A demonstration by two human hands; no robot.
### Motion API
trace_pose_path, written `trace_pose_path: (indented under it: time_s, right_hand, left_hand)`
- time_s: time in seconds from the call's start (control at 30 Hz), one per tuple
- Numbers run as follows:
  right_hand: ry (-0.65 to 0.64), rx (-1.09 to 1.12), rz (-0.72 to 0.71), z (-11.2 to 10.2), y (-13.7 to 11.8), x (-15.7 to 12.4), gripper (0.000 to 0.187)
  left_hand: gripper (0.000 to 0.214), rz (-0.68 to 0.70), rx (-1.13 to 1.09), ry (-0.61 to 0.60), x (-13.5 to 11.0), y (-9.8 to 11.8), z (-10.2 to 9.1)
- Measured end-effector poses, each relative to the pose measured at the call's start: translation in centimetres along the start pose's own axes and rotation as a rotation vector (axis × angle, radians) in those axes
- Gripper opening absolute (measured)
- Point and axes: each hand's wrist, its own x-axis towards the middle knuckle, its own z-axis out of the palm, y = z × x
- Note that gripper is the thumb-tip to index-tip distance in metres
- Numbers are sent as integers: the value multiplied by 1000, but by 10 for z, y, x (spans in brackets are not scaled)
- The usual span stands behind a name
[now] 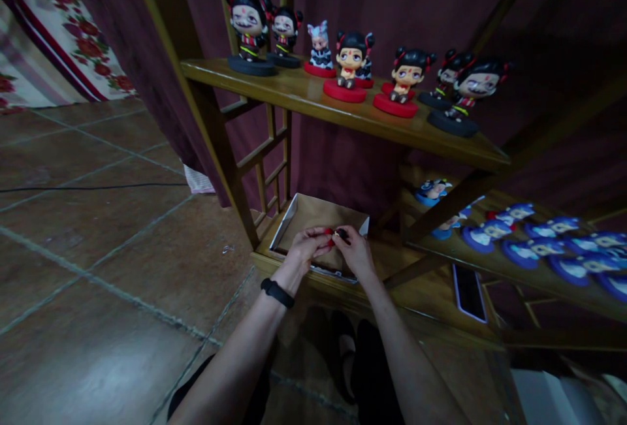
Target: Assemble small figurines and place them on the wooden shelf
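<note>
Both my hands meet over a shallow open cardboard box [304, 215] on the lowest shelf. Between them is a small figurine [339, 234] with dark and red parts, mostly covered by my fingers. My left hand [309, 247], a black band on its wrist, is closed on the figurine's red part. The fingers of my right hand [356, 254] pinch its dark end. Its exact shape is too small to make out.
Above, a wooden shelf [294, 95] bears several big-headed figurines [351, 62] on red or dark round bases. To the right, several blue-and-white figurines [536, 250] stand on another shelf. A phone [469, 293] lies on the lower board. A cable [98, 188] crosses the tiled floor.
</note>
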Motion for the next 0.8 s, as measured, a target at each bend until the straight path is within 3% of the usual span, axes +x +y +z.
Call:
trace_pose_path:
  time_s: [0.17,0.33,0.5,0.8]
  right_hand:
    - [-55,166,-14,3,4,3,32]
    - [-48,322,91,4,10,6,32]
    - [-115,441,150,2,-1,4,28]
    - [-93,526,161,-3,-11,0,29]
  left_hand:
    - [22,3,-16,30,1,3,-1]
    - [16,-47,-78,7,6,4,-4]
    - [14,-108,-156,-26,8,5,-7]
    - [14,-154,-212,-75,7,7,-6]
